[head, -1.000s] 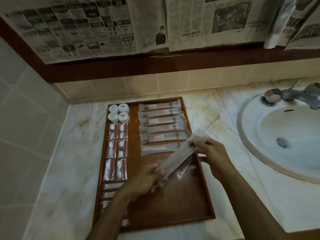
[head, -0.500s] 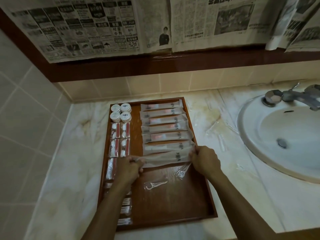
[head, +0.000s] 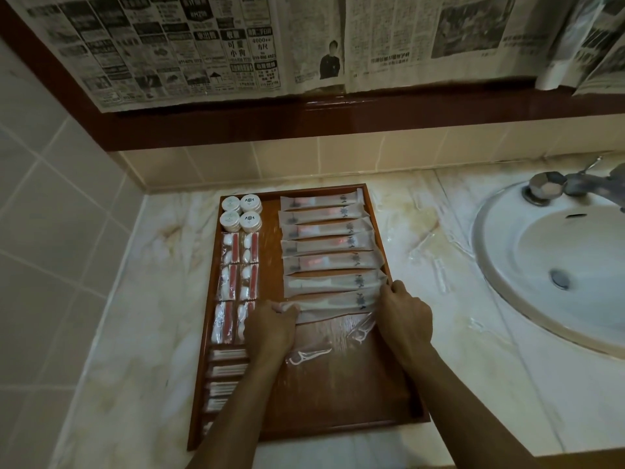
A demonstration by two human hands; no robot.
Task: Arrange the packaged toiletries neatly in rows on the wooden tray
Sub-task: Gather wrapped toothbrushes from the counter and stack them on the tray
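A wooden tray (head: 341,397) lies on the marble counter. Several long toothbrush packets (head: 329,247) lie in a row down its right half. My left hand (head: 270,328) and my right hand (head: 404,311) pinch the two ends of the nearest packet (head: 333,304), which lies flat at the near end of that row. On the tray's left side sit small round white jars (head: 240,213), red-and-white packets (head: 238,269) and thin white packets (head: 226,370) in rows. Two clear floss-pick packets (head: 309,355) lie loose on the tray near my hands.
A white sink (head: 554,262) with a metal tap (head: 554,187) is set into the counter (head: 142,316) right of the tray. Clear wrappers (head: 436,262) lie on the counter between tray and sink. A tiled wall stands left; newspaper hangs above.
The packet I held tilted above the tray has come down and now lies flat at the near end of the toothbrush row, with both hands still on its ends.
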